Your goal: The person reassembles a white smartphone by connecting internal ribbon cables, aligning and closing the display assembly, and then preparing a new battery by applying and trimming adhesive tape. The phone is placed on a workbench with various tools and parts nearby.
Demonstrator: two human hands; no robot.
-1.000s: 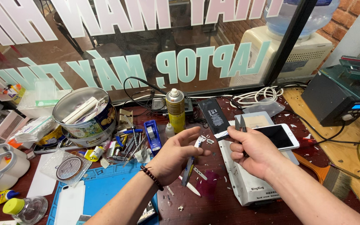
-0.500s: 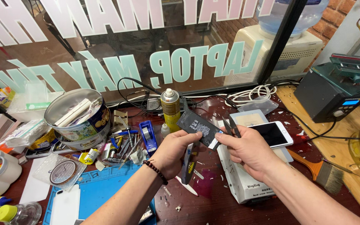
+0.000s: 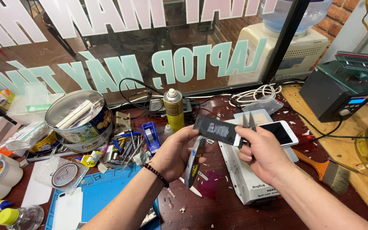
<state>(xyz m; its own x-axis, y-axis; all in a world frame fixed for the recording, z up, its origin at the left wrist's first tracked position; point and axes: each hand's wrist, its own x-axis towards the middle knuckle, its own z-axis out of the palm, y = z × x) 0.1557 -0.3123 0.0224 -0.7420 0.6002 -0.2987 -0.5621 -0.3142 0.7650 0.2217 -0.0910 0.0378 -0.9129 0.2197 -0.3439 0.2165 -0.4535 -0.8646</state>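
Note:
My left hand (image 3: 176,154) holds the left end of a flat black phone battery (image 3: 216,129) between thumb and fingers, and a slim grey tool (image 3: 192,164) hangs down from the same hand. My right hand (image 3: 264,154) grips metal tweezers (image 3: 247,122), whose tips point up at the battery's right end. Just behind the right hand a white smartphone (image 3: 283,133) lies screen up on a white box (image 3: 247,179).
A yellow spray can (image 3: 173,110) and a round tin (image 3: 78,122) full of tools stand at the back left. A blue work mat (image 3: 103,194) lies at the front left, a paintbrush (image 3: 325,171) on the right, a black soldering station (image 3: 339,91) at far right. Glass window behind.
My right hand passed the black battery over to my left hand and now holds only the tweezers at its right end. Both hands came together in front of me.

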